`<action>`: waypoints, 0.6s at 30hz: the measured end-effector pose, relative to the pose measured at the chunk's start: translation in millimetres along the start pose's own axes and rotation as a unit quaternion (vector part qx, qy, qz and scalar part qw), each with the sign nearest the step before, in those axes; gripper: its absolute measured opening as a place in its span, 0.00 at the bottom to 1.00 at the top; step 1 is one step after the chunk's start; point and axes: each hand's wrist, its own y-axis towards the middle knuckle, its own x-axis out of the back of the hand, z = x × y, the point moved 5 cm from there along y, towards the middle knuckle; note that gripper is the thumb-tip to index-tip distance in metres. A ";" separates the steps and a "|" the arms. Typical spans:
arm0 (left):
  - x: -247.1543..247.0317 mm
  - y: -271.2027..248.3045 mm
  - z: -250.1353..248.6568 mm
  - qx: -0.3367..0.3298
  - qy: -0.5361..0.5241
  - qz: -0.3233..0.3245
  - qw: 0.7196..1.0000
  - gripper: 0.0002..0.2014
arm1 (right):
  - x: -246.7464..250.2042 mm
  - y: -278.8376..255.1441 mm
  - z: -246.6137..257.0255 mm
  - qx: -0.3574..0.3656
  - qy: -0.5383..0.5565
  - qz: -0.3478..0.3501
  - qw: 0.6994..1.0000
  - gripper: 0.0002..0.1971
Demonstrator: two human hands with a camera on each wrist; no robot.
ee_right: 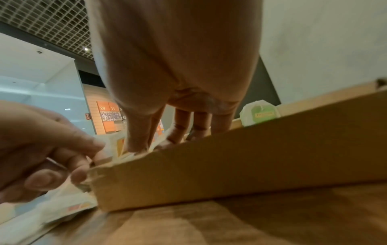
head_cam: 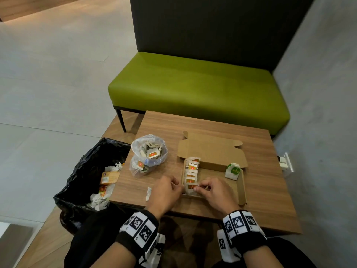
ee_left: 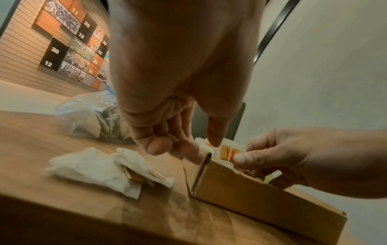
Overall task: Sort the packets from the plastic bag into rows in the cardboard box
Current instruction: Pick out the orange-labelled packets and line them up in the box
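Observation:
An open cardboard box (head_cam: 242,188) lies on the wooden table (head_cam: 266,200). A row of white packets with orange labels (head_cam: 191,172) stands along its left wall. My right hand (head_cam: 196,188) pinches the front orange packet (ee_left: 228,154) at the near end of that row. My left hand (head_cam: 180,187) grips the box's near left corner, fingers curled outside the wall and the thumb on the packets inside. A green-labelled packet (head_cam: 233,171) stands at the box's right side. The clear plastic bag (head_cam: 148,153) with several packets sits left of the box.
A loose white packet (head_cam: 148,193) lies on the table beside my left hand. A bin lined with a black bag (head_cam: 87,175) holding litter stands left of the table. A green bench (head_cam: 193,88) is behind the table, and a wall is on the right.

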 end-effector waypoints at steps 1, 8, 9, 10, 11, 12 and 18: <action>-1.9 -1.0 -0.5 0.001 0.008 0.007 1.000 0.06 | -3.2 0.6 0.8 -0.006 -0.004 -0.002 1.000 0.11; -3.1 -3.0 -1.4 -0.003 0.023 0.013 1.000 0.04 | -10.1 3.1 3.6 -0.046 -0.030 0.002 0.999 0.12; -3.3 -2.9 -1.2 -0.002 0.021 0.015 1.000 0.03 | -8.2 2.6 1.5 -0.055 -0.022 -0.005 0.998 0.12; -3.4 -3.3 -1.4 0.000 0.021 0.019 1.000 0.02 | -6.2 2.0 -1.3 -0.065 -0.012 -0.015 0.998 0.12; -3.5 -3.3 -1.0 0.000 0.022 0.020 1.000 0.03 | -4.7 1.5 -5.0 -0.077 -0.004 -0.027 0.997 0.12; -3.2 -3.5 -0.8 -0.001 0.025 0.019 1.000 0.03 | -3.2 1.0 -8.0 -0.086 0.002 -0.037 0.996 0.10; -4.1 -4.3 0.0 -0.003 0.027 0.017 0.999 0.04 | -6.2 -1.8 -0.3 -0.077 -0.031 -0.042 0.996 0.07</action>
